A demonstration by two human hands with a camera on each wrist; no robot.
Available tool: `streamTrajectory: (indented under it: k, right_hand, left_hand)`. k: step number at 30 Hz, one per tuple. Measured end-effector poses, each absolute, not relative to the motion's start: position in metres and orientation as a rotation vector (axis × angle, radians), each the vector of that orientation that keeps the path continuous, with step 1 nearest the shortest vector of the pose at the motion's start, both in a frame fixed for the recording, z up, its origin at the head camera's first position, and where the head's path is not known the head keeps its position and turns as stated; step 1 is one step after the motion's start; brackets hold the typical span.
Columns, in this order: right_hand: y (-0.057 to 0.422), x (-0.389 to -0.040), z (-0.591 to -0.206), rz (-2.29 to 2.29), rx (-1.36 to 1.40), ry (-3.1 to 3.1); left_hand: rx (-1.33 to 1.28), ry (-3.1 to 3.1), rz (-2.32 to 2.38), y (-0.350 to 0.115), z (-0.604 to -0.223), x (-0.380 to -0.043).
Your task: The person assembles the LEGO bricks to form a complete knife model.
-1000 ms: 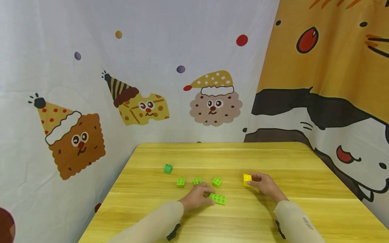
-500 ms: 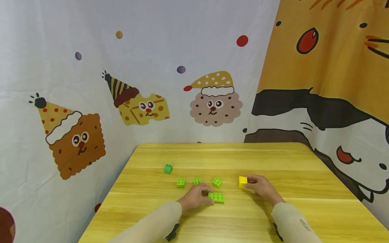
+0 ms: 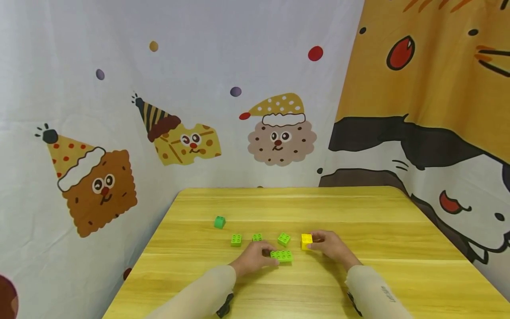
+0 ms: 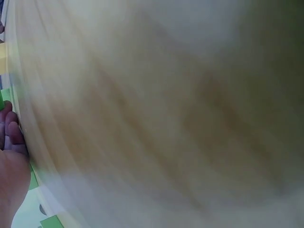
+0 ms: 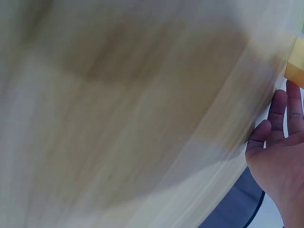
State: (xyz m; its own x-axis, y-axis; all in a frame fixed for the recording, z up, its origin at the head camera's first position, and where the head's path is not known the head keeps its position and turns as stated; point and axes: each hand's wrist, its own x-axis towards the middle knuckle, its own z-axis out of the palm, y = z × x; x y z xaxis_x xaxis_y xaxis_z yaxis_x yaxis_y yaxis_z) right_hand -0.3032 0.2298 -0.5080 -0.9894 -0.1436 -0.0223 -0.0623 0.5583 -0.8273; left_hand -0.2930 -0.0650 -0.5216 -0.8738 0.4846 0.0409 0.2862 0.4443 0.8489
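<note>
In left hand (image 3: 252, 257): long green brick (image 3: 282, 256), pinched by near end, apparently keeping top uncovered. In right hand (image 3: 330, 244): yellow block (image 3: 306, 242), pinched likewise.

Long brick (image 3: 281, 256) lime green; cube (image 3: 306, 242) yellow; farthest block (image 3: 219, 223) darker green; tabletop (image 3: 318, 204) yellow, wood-grained; sleeves (image 3: 209, 290) cream; printed nightcap (image 3: 280, 105) mustard, white-dotted.

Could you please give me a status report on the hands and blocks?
Left hand holds long green block. Right hand holds yellow block. No other block visible between those two.
</note>
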Motion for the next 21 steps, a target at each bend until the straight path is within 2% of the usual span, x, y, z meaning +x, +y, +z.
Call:
streamTrajectory:
  k: [21]
  right_hand:
    - [0.201,-0.301,-0.506,-1.47,-0.259,2.64]
  left_hand:
    - [0.575,2.451,1.554,-0.079,-0.501,-0.299]
